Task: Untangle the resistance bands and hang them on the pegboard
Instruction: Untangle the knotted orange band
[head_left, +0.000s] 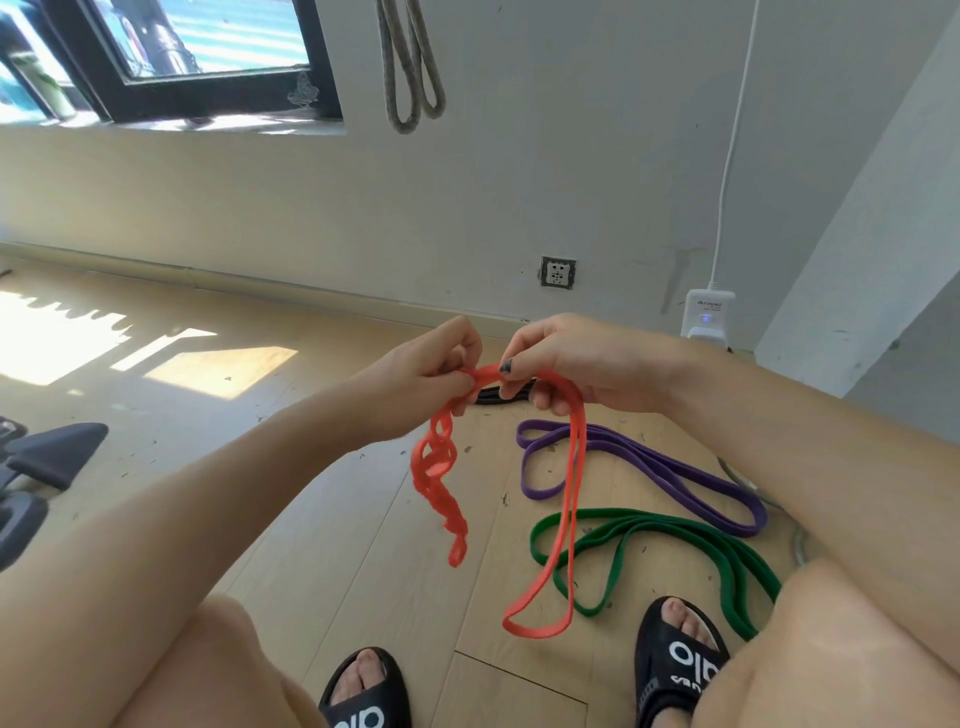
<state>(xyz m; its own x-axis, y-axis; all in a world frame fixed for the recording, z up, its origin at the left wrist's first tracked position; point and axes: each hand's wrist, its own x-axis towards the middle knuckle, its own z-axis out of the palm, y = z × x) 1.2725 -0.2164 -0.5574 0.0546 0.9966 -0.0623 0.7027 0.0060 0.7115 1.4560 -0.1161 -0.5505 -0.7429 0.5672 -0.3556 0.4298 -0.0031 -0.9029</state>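
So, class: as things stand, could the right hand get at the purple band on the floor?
Probably not yet: the right hand is pinching the red band. The purple band lies uncovered below it, so once it lets go the way looks free.

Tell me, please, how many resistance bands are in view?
5: an orange band held in both hands, purple and green on the floor, a black one partly hidden behind the hands, a grey one hanging on the wall.

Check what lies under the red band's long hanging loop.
The red band's loop crosses over the green band on the floor. Whether they touch is unclear.
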